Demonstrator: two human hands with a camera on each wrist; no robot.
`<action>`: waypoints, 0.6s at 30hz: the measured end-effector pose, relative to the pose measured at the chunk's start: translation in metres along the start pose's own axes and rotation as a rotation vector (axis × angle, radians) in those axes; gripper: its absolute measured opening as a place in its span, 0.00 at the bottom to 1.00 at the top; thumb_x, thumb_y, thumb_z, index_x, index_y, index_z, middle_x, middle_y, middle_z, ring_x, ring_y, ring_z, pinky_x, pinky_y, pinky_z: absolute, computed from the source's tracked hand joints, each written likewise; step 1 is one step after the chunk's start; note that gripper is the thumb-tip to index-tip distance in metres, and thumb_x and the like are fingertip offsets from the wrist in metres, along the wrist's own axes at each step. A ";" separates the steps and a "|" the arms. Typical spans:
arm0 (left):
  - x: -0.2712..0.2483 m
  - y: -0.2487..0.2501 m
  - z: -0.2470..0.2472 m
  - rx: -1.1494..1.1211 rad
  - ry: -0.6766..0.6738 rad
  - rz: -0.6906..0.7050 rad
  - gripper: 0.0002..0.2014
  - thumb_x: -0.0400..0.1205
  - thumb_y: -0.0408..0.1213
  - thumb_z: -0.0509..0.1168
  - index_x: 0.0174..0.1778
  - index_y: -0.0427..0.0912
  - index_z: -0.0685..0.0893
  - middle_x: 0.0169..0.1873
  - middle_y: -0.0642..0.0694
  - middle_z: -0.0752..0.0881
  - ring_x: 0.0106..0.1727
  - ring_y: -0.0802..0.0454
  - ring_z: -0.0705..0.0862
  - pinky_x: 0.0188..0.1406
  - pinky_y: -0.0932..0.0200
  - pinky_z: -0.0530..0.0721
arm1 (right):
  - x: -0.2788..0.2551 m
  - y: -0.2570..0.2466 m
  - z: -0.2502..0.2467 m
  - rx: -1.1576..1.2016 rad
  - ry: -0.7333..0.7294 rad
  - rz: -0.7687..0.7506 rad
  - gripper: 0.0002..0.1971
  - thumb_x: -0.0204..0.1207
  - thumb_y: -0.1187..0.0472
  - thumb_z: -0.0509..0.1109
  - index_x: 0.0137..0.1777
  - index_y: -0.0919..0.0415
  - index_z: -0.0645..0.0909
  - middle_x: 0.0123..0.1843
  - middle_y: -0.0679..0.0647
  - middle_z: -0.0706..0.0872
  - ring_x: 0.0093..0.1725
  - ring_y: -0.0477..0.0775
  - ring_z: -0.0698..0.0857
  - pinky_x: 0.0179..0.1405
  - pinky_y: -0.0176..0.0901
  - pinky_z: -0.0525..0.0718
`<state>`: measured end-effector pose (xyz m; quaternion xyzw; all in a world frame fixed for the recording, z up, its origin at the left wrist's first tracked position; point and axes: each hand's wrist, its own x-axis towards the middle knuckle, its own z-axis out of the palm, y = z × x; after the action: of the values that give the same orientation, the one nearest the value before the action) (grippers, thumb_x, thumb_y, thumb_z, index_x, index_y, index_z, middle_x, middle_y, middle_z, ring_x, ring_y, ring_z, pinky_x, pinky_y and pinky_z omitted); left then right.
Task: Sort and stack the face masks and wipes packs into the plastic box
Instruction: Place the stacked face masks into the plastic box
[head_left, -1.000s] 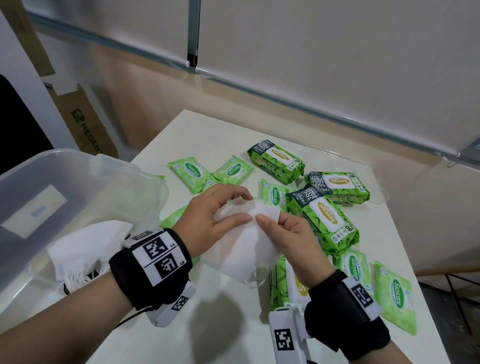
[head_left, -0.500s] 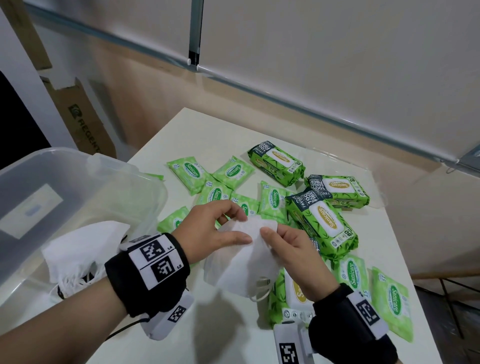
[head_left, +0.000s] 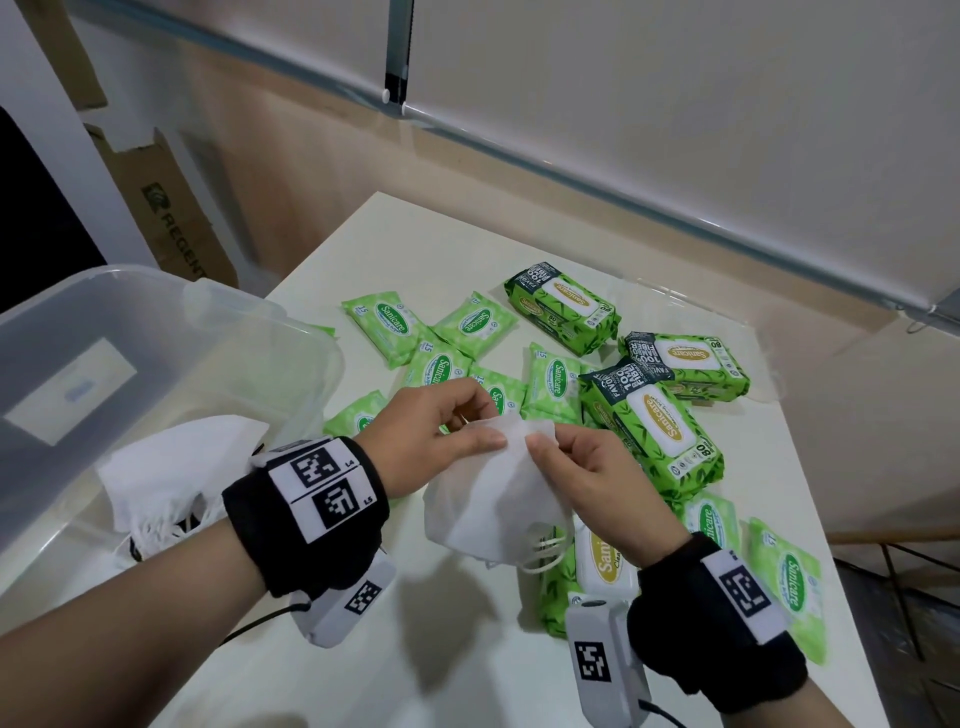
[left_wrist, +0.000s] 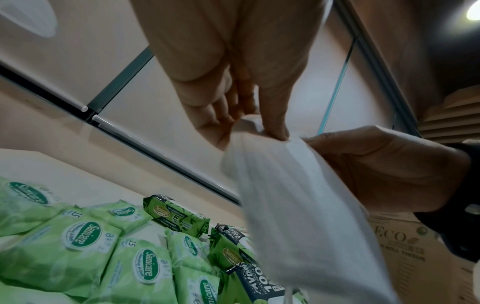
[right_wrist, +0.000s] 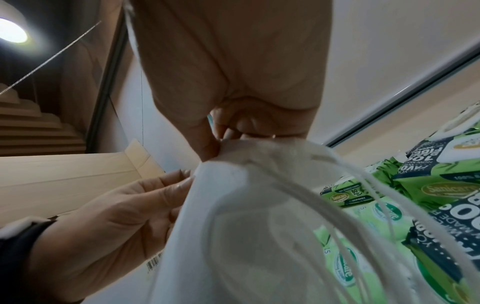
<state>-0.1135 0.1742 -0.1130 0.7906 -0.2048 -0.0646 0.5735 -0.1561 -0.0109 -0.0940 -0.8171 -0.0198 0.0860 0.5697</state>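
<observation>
Head view: face mask (head_left: 488, 499) hangs lengthwise downward.

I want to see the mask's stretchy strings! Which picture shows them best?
The right wrist view: the white face mask's ear loops sweep across close up. The head view shows only small loops underneath; the left wrist view barely shows any.

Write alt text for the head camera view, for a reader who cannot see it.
Two hands, left hand and right hand, pinch the top edge of a white face mask above a white table. Green wipes packs lie scattered behind; a clear plastic box holding more masks sits left.
</observation>
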 end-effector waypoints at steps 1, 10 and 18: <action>0.000 0.000 0.000 -0.030 0.014 -0.008 0.09 0.67 0.48 0.73 0.39 0.57 0.81 0.34 0.59 0.82 0.35 0.62 0.78 0.39 0.68 0.77 | 0.001 0.000 0.000 0.012 -0.006 0.000 0.20 0.75 0.50 0.64 0.48 0.67 0.87 0.44 0.71 0.88 0.38 0.54 0.83 0.40 0.49 0.79; 0.000 0.006 -0.001 -0.103 0.153 0.019 0.08 0.67 0.32 0.79 0.31 0.48 0.88 0.26 0.58 0.85 0.30 0.64 0.79 0.35 0.70 0.77 | 0.000 0.008 -0.003 0.222 0.042 0.092 0.10 0.85 0.65 0.59 0.52 0.66 0.82 0.40 0.56 0.89 0.35 0.48 0.86 0.35 0.39 0.83; 0.001 0.028 -0.003 -0.117 0.044 0.089 0.08 0.68 0.30 0.78 0.35 0.46 0.88 0.22 0.62 0.80 0.25 0.63 0.71 0.26 0.74 0.70 | -0.009 0.005 -0.006 0.200 0.117 0.003 0.15 0.72 0.57 0.69 0.44 0.72 0.82 0.36 0.64 0.83 0.35 0.53 0.79 0.34 0.41 0.77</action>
<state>-0.1191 0.1691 -0.0856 0.7471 -0.2230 -0.0335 0.6253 -0.1648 -0.0193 -0.0959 -0.7598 0.0235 0.0404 0.6485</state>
